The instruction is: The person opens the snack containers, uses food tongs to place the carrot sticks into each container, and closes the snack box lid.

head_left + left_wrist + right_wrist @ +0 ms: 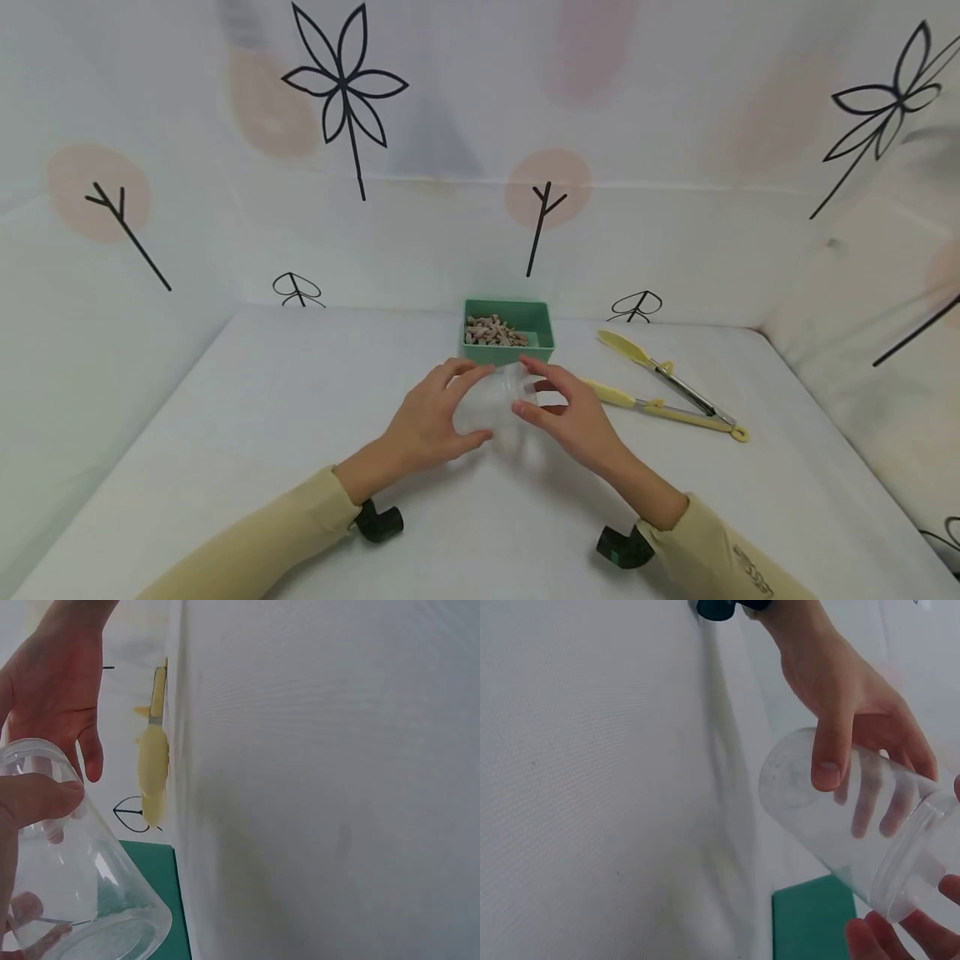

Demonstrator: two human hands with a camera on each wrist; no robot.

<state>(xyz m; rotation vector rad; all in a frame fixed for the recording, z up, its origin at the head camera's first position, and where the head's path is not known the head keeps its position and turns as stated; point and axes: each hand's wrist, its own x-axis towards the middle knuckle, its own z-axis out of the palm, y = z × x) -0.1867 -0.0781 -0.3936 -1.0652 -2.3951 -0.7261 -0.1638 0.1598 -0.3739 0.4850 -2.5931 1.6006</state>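
A clear, see-through jar (480,407) lies tilted on its side between both hands, above the white table. My left hand (429,417) curls round the jar's body, its thumb and fingers on opposite sides; the right wrist view shows this grip on the jar (810,817). With its thumb and fingers, my right hand (576,417) holds the ringed end of the jar on the right. Whether a clear lid sits on that end, I cannot tell. Just beyond the hands stands a green rectangular box (510,355), with small brownish pieces (493,330) inside.
Tongs (681,413) with yellow tips and handles lie spread apart on the table to the right of the box. A white cloth (187,483) covers the tabletop. Patterned fabric (450,242) hangs behind and at both sides.
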